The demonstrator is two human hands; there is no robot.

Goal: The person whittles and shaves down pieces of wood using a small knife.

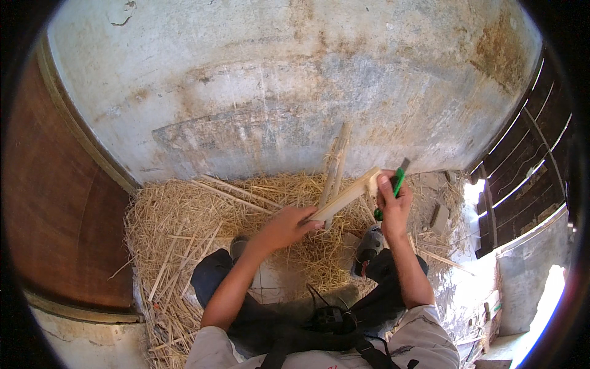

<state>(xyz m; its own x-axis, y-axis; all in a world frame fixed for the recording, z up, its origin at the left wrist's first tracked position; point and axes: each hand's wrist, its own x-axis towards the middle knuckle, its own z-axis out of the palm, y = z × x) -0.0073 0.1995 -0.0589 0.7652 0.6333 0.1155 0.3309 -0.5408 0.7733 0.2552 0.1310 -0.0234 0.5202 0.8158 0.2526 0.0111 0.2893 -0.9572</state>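
Right hand (393, 206) is closing tight around a green-handled knife (396, 184), and its thumb is pressing on the far end of a pale strip of wood (347, 197). Left hand (286, 227) is curling its fingers around the near end of that same strip, so the strip is being held up in the air between both hands, slanting up toward the right. It is sitting above a pile of dry straw (184, 227) by a grey, stained wall (276, 80). More thin sticks (335, 166) are leaning on the wall just behind.

It looks like the wood is being shaved or trimmed with the knife. I am guessing the next move needs the left hand to be gripping firmly while the blade is sliding along the strip, away from the fingers. The blade itself is too small to see well.
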